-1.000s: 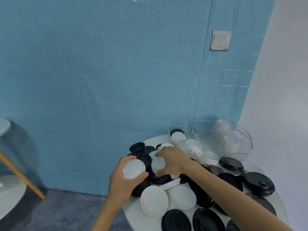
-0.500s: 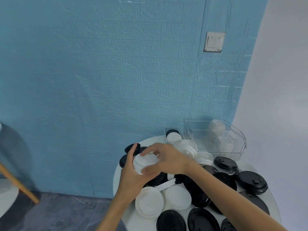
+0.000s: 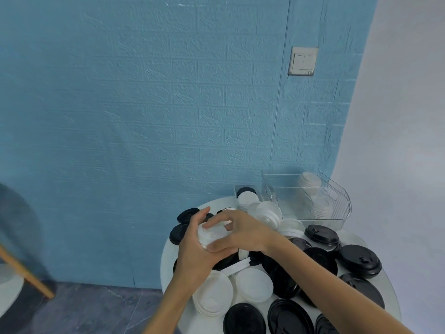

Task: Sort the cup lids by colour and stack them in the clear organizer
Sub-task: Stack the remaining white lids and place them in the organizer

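Observation:
A small stack of white lids (image 3: 212, 235) is held between both hands above the left part of the round white table (image 3: 168, 251). My left hand (image 3: 195, 254) grips the stack from below and the left. My right hand (image 3: 238, 232) curls over its top and right side. Loose black lids (image 3: 360, 260) and white lids (image 3: 252, 284) cover the table. The clear organizer (image 3: 337, 213) stands at the back right and holds stacked white lids (image 3: 310, 186).
A smaller clear bin (image 3: 237, 189) with a black and a white lid stands left of the organizer. The blue brick wall runs close behind the table. A wooden leg (image 3: 26, 273) and another round top show at far left.
My right hand carried a white lid from the pile onto the stack in my left hand. Both hands now meet around that stack. The view shifted right.

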Available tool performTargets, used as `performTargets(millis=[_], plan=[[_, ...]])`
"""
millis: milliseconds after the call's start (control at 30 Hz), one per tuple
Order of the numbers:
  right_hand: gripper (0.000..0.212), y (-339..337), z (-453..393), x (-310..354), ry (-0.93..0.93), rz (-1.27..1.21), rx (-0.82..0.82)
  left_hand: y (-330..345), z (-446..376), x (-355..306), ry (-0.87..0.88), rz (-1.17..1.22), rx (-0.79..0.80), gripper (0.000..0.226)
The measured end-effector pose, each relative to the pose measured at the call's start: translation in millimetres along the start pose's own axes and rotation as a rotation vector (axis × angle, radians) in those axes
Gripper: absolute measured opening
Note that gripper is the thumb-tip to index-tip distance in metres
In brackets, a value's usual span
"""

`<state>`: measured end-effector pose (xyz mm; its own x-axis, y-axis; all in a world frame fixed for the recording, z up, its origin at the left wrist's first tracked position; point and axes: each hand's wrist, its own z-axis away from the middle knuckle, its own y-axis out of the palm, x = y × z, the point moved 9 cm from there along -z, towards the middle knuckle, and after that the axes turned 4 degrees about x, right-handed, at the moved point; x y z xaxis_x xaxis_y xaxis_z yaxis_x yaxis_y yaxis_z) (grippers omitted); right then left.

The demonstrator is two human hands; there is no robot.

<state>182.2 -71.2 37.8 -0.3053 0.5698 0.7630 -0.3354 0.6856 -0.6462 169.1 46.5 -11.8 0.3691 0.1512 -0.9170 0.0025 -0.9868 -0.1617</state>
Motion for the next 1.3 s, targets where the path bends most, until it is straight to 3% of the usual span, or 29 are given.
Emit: performTargets(millis=[167,267,367,467,600,767,1000,1300], plan=[[0.044,-14.0,3.2,-19.1,0.021,-0.142,-0.068,-9.1,-2.6,0.3,-0.023,-0.099,-0.043,0.068],[0.052,-35.7,12.9,-35.7,0.066,0.140,-0.165,-21.4,-1.1,9.2,-0.052,-0.123,-0.111,0.063],[0.079,-32.5,18.6,-59.3,0.190,0.419,-0.079,-23.4,2.3,15.8,-0.083,-0.134,-0.124,0.065],[0.090,-33.4,20.8,-76.0,0.288,0.515,-0.101,-18.2,4.8,13.9,-0.083,-0.131,-0.113,0.065],[0.086,-39.9,19.7,-79.5,0.296,0.447,-0.163,-12.9,4.7,11.5,-0.072,-0.097,-0.094,0.067],[0.082,-68.3,19.5,-44.5,0.152,0.236,-0.277,-6.3,0.4,6.2,-0.032,-0.021,-0.057,0.073],[0.073,-39.1,10.1,-5.5,0.084,0.073,-0.062,14.6,-1.6,-0.2,-0.006,0.048,-0.015,0.094],[0.071,-19.5,5.6,-5.7,0.119,0.084,-0.008,15.3,-2.1,-5.7,-0.017,0.093,-0.044,0.120]])
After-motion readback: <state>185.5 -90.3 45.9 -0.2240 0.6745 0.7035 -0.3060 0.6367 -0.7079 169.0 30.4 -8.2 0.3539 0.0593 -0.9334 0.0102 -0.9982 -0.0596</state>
